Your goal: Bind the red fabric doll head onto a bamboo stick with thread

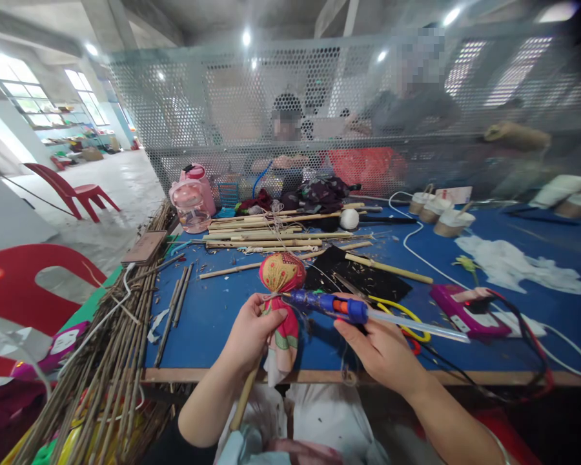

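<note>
My left hand [254, 326] is closed around the neck of a cloth-headed doll [281, 272] on a bamboo stick [244, 395]. Its round head is wrapped in patterned red and yellow fabric, and the loose pink and green cloth hangs below. In my right hand [380, 349] is a blue hot glue gun [326, 301], with a clear glue stick [419, 325] jutting from its back. The gun's nozzle points left and meets the doll at the neck, where string is tied. Whether glue is coming out cannot be made out.
Bamboo sticks [271, 236] lie across the blue table [208, 323], beside a black cloth [363, 274] and yellow-handled scissors [407, 313]. A purple power strip [467, 316] with cords sits right. Long twigs [111, 336] line the left edge. People work behind the perforated screen [213, 97].
</note>
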`<state>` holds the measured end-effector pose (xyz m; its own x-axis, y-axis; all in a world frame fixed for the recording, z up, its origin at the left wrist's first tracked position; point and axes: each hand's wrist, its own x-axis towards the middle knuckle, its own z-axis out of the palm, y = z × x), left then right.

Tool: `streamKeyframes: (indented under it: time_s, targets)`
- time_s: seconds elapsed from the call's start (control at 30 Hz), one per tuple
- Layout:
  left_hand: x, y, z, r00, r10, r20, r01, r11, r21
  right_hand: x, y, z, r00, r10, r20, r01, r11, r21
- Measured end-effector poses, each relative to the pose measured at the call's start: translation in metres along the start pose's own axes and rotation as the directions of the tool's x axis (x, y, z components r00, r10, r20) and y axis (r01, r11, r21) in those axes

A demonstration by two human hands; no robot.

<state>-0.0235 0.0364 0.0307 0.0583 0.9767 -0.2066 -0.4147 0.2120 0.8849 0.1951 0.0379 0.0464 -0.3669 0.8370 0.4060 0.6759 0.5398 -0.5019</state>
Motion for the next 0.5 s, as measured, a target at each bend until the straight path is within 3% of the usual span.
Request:
streamKeyframes:
  time_s: [0.17,0.33,0.43,0.5]
  targets:
    - [0.002,-0.001,-0.002,0.999,-0.043,-0.01,0.042,0.998,-0.049,-0.002,-0.003,-0.01,1.0,-0.011,-0.008,0.011,1.0,-0.03]
    - [0.0,0.005,0.001,0.997,-0.071,0.039,0.075,0.991,-0.108,-0.005,-0.005,-0.012,1.0,-0.013,-0.008,0.014,0.997,0.073]
    - [-0.002,0.01,0.001,0.996,-0.085,0.03,0.089,0.986,-0.138,-0.005,0.015,-0.017,0.983,0.175,-0.062,-0.162,0.972,0.172]
    - [-0.002,0.011,-0.002,0.996,-0.088,0.012,0.089,0.986,-0.138,0.002,0.04,-0.025,0.929,0.35,-0.12,-0.307,0.91,0.279]
